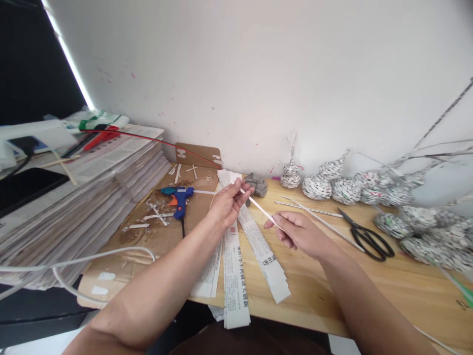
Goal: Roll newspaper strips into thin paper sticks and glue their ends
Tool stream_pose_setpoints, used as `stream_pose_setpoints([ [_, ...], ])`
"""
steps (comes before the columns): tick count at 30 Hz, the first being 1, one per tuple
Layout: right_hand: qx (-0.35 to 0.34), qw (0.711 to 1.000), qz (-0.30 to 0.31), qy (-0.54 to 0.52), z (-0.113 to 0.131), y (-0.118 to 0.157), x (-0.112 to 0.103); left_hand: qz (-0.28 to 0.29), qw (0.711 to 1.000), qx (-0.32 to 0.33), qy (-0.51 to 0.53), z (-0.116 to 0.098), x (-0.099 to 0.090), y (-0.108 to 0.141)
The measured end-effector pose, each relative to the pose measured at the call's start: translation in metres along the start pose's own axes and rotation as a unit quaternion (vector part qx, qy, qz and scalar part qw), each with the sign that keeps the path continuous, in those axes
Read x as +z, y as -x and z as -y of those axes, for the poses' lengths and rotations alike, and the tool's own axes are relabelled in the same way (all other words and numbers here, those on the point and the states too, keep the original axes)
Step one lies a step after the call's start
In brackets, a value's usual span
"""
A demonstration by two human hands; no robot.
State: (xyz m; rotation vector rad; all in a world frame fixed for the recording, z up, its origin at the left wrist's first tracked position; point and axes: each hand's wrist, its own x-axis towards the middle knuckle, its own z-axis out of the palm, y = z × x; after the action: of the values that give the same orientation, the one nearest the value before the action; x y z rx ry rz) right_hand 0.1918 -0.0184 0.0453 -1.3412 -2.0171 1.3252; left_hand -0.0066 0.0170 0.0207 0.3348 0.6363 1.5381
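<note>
Between my two hands runs a thin white rolled paper stick (263, 211), slanting down to the right. My left hand (231, 199) pinches its upper end, fingers curled and palm partly turned up. The lower end sits between the thumb and fingers of my right hand (293, 229). Beneath my hands, long newspaper strips (234, 276) lie fanned in stacks, some reaching past the table's front edge. Another stack of strips (268, 261) angles off to the right, under the stick.
A blue glue gun (180, 199) lies on stained cardboard (129, 249) among paper scraps. Black scissors (369, 239) and finished paper sticks (325, 223) are on the right. Several woven paper gourds (317, 187) line the wall. Stacked newspapers (136, 182) rise at left, near a white cable (103, 256).
</note>
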Motion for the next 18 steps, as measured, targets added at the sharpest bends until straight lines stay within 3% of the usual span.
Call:
stream_pose_setpoints([
  [4,-0.086,0.993,-0.062,0.053,-0.002,-0.003,0.004,-0.005,1.000,0.004,0.008,-0.001,0.000,-0.001],
  [5,-0.086,0.994,-0.053,0.041,-0.002,-0.003,0.005,-0.005,1.000,0.004,0.010,-0.002,0.000,-0.001],
  [7,-0.024,0.998,0.010,-0.051,-0.001,-0.003,0.008,0.002,1.000,0.001,0.016,-0.004,0.001,-0.001],
  [9,0.063,0.981,0.083,-0.162,0.001,-0.003,0.010,0.017,1.000,-0.001,0.023,-0.005,0.001,-0.001],
  [11,0.087,0.974,0.098,-0.184,0.003,-0.002,0.013,0.020,0.999,0.005,0.025,-0.007,0.001,-0.001],
  [14,-0.015,1.000,-0.010,0.007,0.005,0.000,0.017,0.003,1.000,0.020,0.025,-0.008,0.001,-0.002],
  [16,-0.089,0.980,-0.101,0.148,0.006,0.000,0.019,0.002,0.999,0.024,0.025,-0.008,0.001,-0.002],
  [18,-0.098,0.974,-0.109,0.174,0.006,-0.002,0.019,0.008,0.999,0.022,0.025,-0.008,0.001,-0.001],
])
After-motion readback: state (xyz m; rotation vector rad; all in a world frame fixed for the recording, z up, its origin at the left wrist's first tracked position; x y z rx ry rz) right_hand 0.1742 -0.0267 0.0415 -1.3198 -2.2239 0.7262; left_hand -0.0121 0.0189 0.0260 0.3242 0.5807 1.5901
